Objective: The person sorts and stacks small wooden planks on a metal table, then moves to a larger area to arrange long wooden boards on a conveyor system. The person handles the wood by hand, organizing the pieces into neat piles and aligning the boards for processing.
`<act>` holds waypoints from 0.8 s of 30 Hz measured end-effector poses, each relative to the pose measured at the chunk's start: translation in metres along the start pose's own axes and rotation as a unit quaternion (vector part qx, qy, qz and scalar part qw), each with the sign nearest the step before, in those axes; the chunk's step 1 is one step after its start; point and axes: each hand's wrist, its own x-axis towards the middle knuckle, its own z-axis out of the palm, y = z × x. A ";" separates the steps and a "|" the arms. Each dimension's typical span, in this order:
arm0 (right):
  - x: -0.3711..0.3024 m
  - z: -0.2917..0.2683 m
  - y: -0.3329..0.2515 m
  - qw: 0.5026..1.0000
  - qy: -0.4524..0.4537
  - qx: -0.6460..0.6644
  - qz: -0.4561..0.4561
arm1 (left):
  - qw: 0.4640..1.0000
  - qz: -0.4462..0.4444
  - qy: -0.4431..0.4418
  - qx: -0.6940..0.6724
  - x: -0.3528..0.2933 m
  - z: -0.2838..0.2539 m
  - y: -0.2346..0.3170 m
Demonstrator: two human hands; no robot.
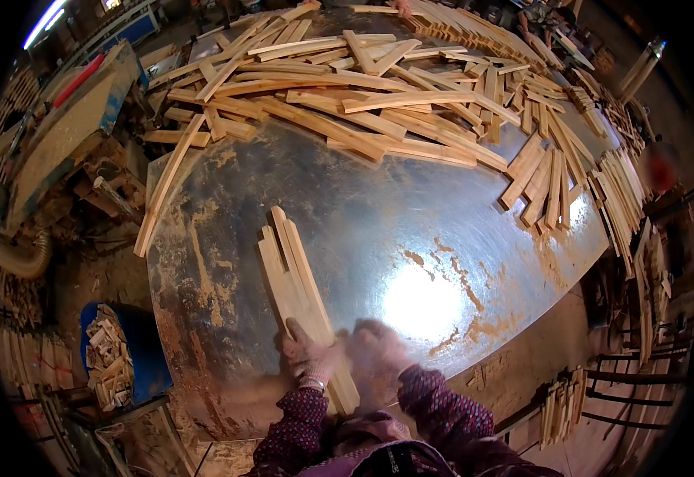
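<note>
Two hands (339, 358) on slat bundle (299, 286), loose slats (347, 95) heaped beyond

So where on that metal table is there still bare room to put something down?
The shiny middle of the metal table is bare, between the big pile of wooden slats at the far side and the small bundle of slats under the left hand. The far half and the right edge, by the fanned slats, are crowded.

Around the short row of pale wooden slats (299, 290) lying on the round, rust-stained metal tabletop (379, 230), bare metal lies open to the right and beyond. Farther beyond, a sprawling heap of long wooden strips (363, 95) blocks the far side.
</note>
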 end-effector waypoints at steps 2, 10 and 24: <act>0.051 -0.032 0.005 0.993 0.083 -0.013 -0.079 | 0.995 -0.027 -0.093 0.004 -0.011 -0.070 0.051; 0.248 -0.133 -0.129 0.827 0.346 -0.355 -0.265 | 1.000 -0.027 -0.008 0.009 -0.017 -0.038 0.050; 0.292 -0.133 -0.201 0.954 0.006 -0.173 -0.245 | 0.997 0.000 -0.021 0.071 -0.012 0.002 0.018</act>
